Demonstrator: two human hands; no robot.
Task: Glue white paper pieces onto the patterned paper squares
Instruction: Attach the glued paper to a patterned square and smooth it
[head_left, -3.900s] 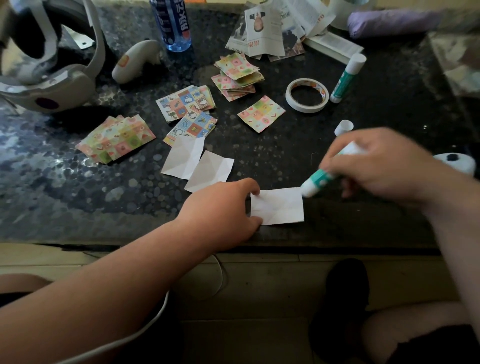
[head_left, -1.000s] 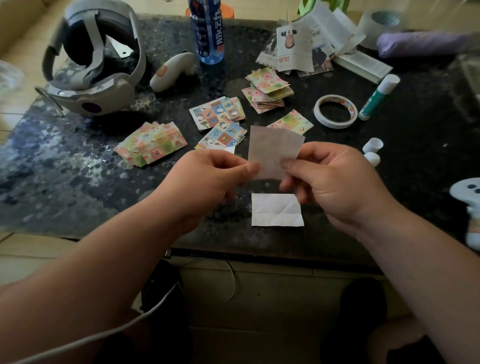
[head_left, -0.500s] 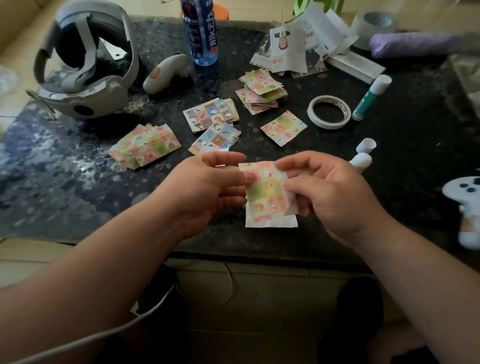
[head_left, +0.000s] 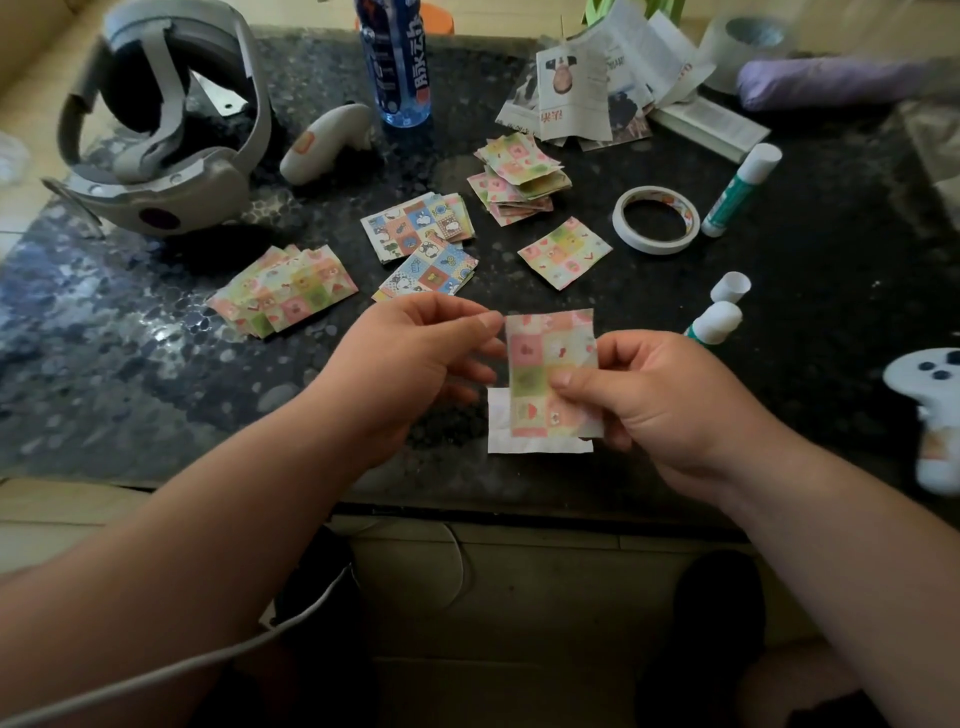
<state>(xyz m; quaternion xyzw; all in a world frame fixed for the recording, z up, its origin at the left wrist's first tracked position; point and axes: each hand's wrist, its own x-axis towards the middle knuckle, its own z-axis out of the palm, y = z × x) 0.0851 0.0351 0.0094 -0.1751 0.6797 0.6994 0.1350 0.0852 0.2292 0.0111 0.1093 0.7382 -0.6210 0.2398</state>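
The right hand (head_left: 660, 400) pinches a patterned paper square (head_left: 540, 364) with the thumb pressed on its printed face and the fingers curled behind it; the left hand (head_left: 415, 358) pinches the square's upper left edge between thumb and forefinger. The square is held nearly upright, printed side toward the camera, just above a white paper piece (head_left: 501, 434) that lies flat near the front edge of the dark speckled tabletop (head_left: 831, 338) — its lower part covers much of the white piece from view.

Just to the right of the right hand lies an uncapped glue stick (head_left: 716, 323), with its white cap (head_left: 731, 286) beside it. Farther back are a single patterned square (head_left: 565, 252), a roll of tape (head_left: 655, 219) and a second, capped glue stick (head_left: 740, 189). A loose pile of pink-and-green squares (head_left: 519, 176) sits behind them, two small stacks of blue cartoon squares (head_left: 418, 228) lie in the middle, and a fanned stack of squares (head_left: 283, 291) lies to the left. At the back stand a VR headset (head_left: 166, 130), a handheld controller (head_left: 324, 143), a blue bottle (head_left: 397, 62) and folded newspaper scraps (head_left: 582, 88) — another white controller (head_left: 930, 415) lies at the right edge.
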